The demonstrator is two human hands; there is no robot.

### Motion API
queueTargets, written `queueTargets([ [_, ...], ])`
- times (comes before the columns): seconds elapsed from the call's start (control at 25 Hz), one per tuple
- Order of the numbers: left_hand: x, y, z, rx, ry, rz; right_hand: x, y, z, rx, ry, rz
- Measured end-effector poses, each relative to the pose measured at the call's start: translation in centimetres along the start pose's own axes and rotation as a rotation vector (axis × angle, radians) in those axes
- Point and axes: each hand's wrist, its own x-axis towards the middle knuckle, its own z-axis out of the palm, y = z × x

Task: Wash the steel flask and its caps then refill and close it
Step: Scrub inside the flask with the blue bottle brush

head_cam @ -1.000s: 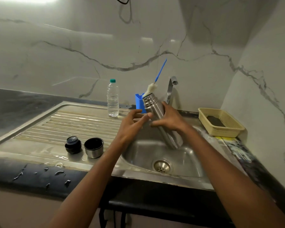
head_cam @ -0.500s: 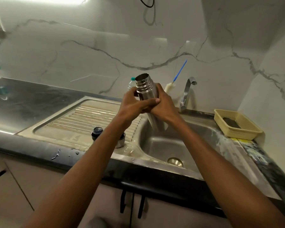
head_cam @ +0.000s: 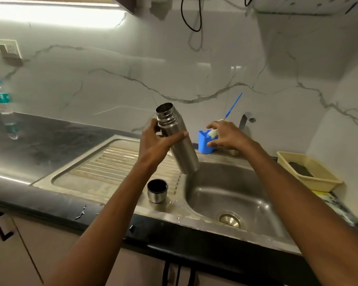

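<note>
My left hand (head_cam: 155, 145) grips the steel flask (head_cam: 178, 145) just below its threaded neck. The flask is uncapped and tilted, its open mouth up and to the left, its base over the sink's left rim. My right hand (head_cam: 229, 137) is off the flask, its fingers spread around the white bristle head of the blue-handled bottle brush (head_cam: 233, 105), which stands in a blue holder (head_cam: 204, 144). The steel cup cap (head_cam: 157, 190) stands mouth up on the drainboard (head_cam: 103, 166). My left forearm hides the black inner cap.
The sink basin (head_cam: 232, 193) lies below the flask, with the tap (head_cam: 246, 119) behind my right hand. A yellow basket (head_cam: 322, 178) sits at the right on the counter. A plastic water bottle (head_cam: 1, 98) stands far left against the wall.
My right hand has let go of the flask and moved right to the brush. The left hand now holds the flask alone, and the view has shifted upward.
</note>
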Motion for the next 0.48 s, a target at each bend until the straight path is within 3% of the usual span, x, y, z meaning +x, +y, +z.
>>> queueTargets([
  [0.12, -0.5, -0.8, 1.1, -0.083, 0.003, -0.054, 3.3, 2.2, -1.3, -0.318, 0.083, 0.036],
  [0.28, -1.3, -2.2, 2.6, -0.178, 0.003, -0.106, 6.8, 3.7, -1.1, -0.915, 0.086, -0.123],
  [0.48, -1.1, -4.1, 4.4, -0.234, 0.007, -0.118, 12.1, 5.8, 2.3, -1.187, 0.042, -0.178],
])
